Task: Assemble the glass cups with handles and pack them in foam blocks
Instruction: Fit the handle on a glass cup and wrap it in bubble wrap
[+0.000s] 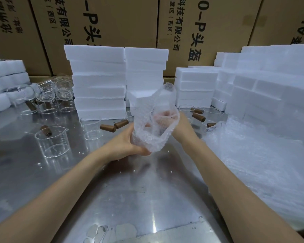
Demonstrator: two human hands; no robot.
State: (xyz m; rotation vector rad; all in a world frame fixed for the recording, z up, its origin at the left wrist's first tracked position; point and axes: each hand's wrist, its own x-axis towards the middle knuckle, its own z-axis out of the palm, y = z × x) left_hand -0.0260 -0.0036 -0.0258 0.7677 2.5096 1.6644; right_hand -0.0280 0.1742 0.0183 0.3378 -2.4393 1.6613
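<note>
Above the middle of the steel table [112, 199] I hold a glass cup wrapped in bubble wrap [154, 127], its brown handle end [168, 87] poking up through the wrap. My left hand [128, 142] grips the bundle from below. My right hand [179, 125] holds its far side, fingers showing pink through the wrap. Bare glass cups [51, 141] [91, 128] stand to the left, with loose brown handles [121, 124] [198, 117] lying around them. White foam blocks [98, 81] [146, 71] are stacked behind.
More foam blocks [270, 88] pile up on the right, above a heap of bubble wrap sheets [261, 163]. Cups fitted with handles [46, 97] cluster at the back left beside foam pieces [5, 78]. Cardboard boxes [112, 20] form the back wall.
</note>
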